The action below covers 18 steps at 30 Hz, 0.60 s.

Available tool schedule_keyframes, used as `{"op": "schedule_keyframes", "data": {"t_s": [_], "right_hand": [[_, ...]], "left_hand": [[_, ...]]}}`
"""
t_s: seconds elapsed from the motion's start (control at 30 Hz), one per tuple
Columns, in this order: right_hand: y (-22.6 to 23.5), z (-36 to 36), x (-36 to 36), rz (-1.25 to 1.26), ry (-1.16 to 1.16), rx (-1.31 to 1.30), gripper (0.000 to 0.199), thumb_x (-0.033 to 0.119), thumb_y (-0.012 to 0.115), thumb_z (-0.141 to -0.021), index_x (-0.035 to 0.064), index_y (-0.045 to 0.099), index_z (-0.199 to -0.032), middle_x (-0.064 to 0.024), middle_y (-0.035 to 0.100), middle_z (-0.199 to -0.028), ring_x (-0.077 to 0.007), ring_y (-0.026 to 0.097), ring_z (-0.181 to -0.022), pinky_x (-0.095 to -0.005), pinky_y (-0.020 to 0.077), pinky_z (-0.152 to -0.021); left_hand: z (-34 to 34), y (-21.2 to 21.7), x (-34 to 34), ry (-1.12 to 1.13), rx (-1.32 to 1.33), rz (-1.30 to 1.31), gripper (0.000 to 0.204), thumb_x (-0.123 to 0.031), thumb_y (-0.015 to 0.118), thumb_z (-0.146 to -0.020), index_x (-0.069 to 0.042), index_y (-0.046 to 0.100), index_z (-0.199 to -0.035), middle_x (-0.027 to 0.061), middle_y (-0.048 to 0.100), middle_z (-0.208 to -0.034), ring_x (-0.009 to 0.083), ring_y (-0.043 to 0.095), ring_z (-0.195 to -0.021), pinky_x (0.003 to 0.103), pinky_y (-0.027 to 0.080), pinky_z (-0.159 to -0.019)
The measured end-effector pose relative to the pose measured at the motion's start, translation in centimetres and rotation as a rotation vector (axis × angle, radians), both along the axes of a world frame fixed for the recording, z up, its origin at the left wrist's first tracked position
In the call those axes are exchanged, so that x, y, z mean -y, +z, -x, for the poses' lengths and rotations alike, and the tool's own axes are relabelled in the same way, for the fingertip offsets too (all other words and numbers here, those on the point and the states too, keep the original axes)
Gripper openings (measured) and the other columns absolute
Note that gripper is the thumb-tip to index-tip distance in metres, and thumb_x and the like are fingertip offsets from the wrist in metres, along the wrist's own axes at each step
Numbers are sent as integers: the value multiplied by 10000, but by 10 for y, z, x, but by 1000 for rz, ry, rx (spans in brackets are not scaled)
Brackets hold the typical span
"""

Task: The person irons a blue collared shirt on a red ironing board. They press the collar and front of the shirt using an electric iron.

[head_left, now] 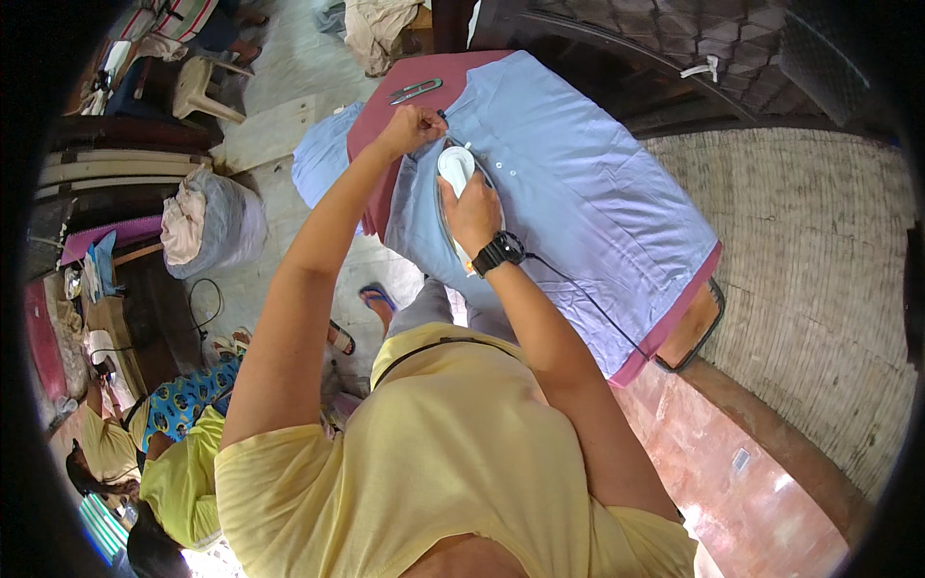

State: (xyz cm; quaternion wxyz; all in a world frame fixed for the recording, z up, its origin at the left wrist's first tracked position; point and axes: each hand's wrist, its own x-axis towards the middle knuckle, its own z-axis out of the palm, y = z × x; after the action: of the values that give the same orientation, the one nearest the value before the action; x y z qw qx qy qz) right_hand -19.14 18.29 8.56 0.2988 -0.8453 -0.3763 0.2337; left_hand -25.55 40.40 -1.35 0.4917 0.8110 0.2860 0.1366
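Note:
A light blue shirt (pixel 588 164) is spread over an ironing board with a dull red cover (pixel 378 104). My right hand (pixel 472 214) is wrapped round the handle of a white iron (pixel 456 166), which rests on the shirt near the board's left side. A black cord runs from beside my wrist toward the lower right. Just beyond the iron's tip, my left hand (pixel 416 128) is closed, its fingers pinching the edge of the shirt beside a small dark patch. Green-handled thread snips (pixel 416 91) lie on the red cover beyond my left hand.
More blue cloth (pixel 326 154) hangs at the board's left. On the floor to the left stand a stuffed sack (pixel 231 226) and a beige plastic stool (pixel 198 91). Other people in yellow-green clothes (pixel 183 482) sit at lower left. A dark metal gate (pixel 674 58) borders the far right.

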Motion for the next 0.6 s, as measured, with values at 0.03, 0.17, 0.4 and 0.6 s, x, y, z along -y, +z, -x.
{"op": "schedule_keyframes", "data": {"t_s": [0.03, 0.17, 0.4, 0.6], "right_hand": [[0, 0, 0, 3, 6, -3, 544, 434, 660, -894, -78, 581, -1061, -326, 666, -944, -497, 646, -892, -548, 516, -770], [5, -6, 38, 101, 44, -47, 546, 467, 669, -884, -64, 626, -1006, -316, 672, -952, -489, 645, -910, -533, 516, -771], [28, -14, 65, 88, -143, -136, 537, 438, 638, -912, -97, 614, -964, -317, 665, -853, -470, 669, -807, -526, 518, -710], [8, -8, 62, 57, -169, -180, 550, 436, 583, -958, -111, 595, -1020, -313, 664, -808, -443, 686, -807, -522, 519, -719]], "left_hand": [[1, -2, -1, -4, 10, 6, 119, -31, 744, -774, -7, 744, -890, 78, 733, -783, 110, 681, -709, 274, 560, -686], [1, 4, 7, 14, -43, -42, 144, -23, 740, -764, -20, 725, -907, 90, 711, -842, 160, 677, -754, 308, 553, -715], [-20, 41, 70, -29, 106, -629, 328, 10, 672, -756, -110, 685, -1061, 75, 605, -1162, 315, 550, -1073, 407, 462, -883], [-21, 21, 78, -206, 196, -591, 351, -29, 627, -846, -133, 686, -1176, 50, 589, -1256, 292, 515, -1125, 406, 426, -983]]}}
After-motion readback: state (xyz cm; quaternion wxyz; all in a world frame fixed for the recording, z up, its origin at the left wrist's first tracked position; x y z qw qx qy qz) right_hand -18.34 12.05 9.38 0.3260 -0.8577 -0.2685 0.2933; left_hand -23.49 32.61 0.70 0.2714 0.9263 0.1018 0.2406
